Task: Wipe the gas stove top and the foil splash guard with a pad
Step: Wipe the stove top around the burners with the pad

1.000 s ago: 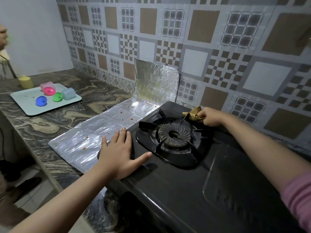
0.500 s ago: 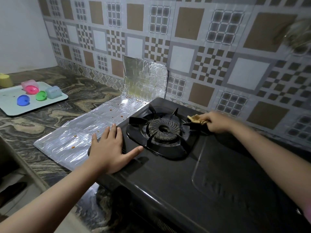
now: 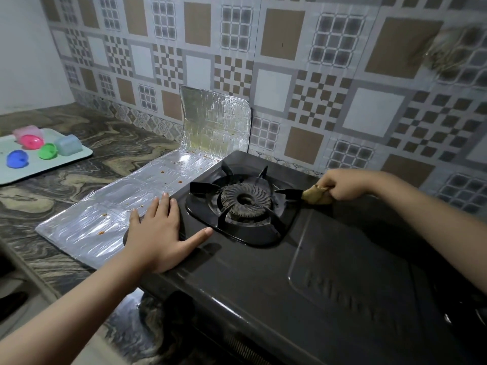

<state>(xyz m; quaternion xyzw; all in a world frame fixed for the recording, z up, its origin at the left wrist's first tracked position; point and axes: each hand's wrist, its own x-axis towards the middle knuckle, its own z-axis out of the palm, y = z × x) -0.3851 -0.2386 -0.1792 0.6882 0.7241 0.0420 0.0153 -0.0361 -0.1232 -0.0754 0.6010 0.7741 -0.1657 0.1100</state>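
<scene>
One embossed stove (image 3: 342, 299) logo, illegible, pad (image 3: 315, 196) gripped

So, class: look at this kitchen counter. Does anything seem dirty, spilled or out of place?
Yes. The foil splash guard has mostly folded down flat on the counter, one panel upright at the wall, and reddish-brown spatter dots speckle it. On the tray, the small plastic cups lie tipped on their sides.
</scene>
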